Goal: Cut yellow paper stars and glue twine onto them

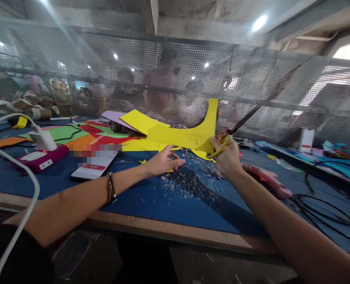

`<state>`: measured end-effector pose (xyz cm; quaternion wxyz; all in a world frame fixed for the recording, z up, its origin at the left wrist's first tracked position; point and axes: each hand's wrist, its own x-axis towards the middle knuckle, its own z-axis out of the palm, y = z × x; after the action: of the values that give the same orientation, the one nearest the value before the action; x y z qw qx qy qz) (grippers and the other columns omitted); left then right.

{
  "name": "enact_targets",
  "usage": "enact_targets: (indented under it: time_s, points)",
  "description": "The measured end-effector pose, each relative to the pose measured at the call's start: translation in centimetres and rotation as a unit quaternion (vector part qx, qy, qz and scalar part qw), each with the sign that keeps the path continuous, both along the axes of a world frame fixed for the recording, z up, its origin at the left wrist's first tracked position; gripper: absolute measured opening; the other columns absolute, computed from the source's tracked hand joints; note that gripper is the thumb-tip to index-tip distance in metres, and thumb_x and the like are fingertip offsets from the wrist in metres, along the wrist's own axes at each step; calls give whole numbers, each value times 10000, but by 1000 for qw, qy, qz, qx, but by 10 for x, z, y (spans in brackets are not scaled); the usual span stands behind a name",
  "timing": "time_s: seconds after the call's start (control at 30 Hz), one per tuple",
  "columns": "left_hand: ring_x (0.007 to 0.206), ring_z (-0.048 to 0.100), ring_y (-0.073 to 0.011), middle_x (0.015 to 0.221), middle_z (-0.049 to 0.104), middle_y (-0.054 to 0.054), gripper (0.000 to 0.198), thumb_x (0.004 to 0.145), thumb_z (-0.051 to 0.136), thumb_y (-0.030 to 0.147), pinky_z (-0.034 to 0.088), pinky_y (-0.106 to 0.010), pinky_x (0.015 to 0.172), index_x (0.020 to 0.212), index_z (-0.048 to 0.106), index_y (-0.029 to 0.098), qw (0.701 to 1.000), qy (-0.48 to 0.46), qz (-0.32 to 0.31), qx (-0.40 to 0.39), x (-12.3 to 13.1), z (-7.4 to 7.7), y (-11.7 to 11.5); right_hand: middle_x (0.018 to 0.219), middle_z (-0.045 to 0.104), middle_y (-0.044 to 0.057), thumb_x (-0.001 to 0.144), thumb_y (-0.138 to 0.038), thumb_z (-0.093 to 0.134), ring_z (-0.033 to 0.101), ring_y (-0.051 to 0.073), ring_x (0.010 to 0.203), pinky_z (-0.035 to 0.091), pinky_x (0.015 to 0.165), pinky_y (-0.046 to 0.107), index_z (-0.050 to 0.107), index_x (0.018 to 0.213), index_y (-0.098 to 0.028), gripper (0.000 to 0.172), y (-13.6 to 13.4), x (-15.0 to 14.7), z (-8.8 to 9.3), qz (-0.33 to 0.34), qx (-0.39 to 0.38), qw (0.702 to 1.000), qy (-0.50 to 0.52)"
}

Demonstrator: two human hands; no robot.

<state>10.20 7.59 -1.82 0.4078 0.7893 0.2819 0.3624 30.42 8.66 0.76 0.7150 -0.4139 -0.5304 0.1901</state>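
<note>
My right hand point(228, 154) is closed around the yellow handles of a pair of scissors point(247, 117), whose dark blades point up and to the right. The same hand also pinches the edge of a curved sheet of yellow paper point(175, 136) with a star outline drawn on it. Below that sheet my left hand point(164, 161) hovers over the table, its fingers apart and holding nothing. A small yellow star point(169, 170) lies under my left hand, partly hidden by it.
A phone point(96, 165) and a purple power strip with a white charger point(43, 140) lie left. Coloured paper point(62, 133) spreads behind them. Paper scraps point(183, 187) litter the blue table point(163, 213). A pink glue gun point(266, 179) and black cables point(317, 209) lie right. Perforated panel point(151, 86) behind.
</note>
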Motion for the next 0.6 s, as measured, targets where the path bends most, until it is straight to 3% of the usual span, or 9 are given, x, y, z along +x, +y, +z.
enact_targets:
  time_s: [0.07,0.17,0.23,0.3,0.37,0.5,0.6]
  points:
    - [652,581,-139,907,567,-103,444,747,494,399,447,-266,630,1079,413,115,998,-49,27,-15,1,-1,-1,526,376,-83,662,-255,636,379,40,447,346,438,172,372,589,-175,286,-5,-14,-7,48,-29,998,-12]
    - [591,552,-144,669,569,-64,295,787,434,403,441,-280,628,799,518,120,990,-108,88,-36,-5,0,0,525,379,-81,578,-293,683,373,43,449,320,430,181,353,574,-183,348,-16,-33,-13,119,-71,989,-43]
    - [559,534,-136,598,543,-37,309,807,397,411,443,-277,618,738,517,134,980,-147,124,-49,-10,1,3,551,400,-73,547,-303,699,405,50,484,343,464,189,357,577,-182,364,-23,-42,-14,156,-93,982,-59]
    - [550,534,-122,652,556,-33,321,815,379,429,454,-269,606,764,512,141,970,-183,144,-63,-11,2,4,581,420,-64,548,-318,696,447,63,535,369,506,200,357,589,-182,368,-28,-47,-14,180,-106,976,-67]
    - [564,556,-124,712,581,-45,341,801,400,456,469,-267,595,780,526,139,967,-198,135,-84,-11,2,4,601,431,-58,574,-339,676,473,74,576,384,539,208,352,604,-185,360,-33,-50,-13,194,-110,972,-71]
    - [578,608,-160,722,632,-67,300,731,541,408,493,-281,585,803,593,122,975,-168,46,-137,-5,0,-4,601,425,-62,602,-363,653,476,72,578,392,561,215,332,611,-188,366,-37,-52,-11,206,-111,969,-78]
    - [527,613,-153,706,648,-68,276,765,503,357,499,-287,580,849,608,116,974,-163,18,-156,-4,-1,-8,598,432,-60,612,-379,647,470,69,567,393,556,214,322,607,-187,377,-37,-51,-12,209,-120,966,-90]
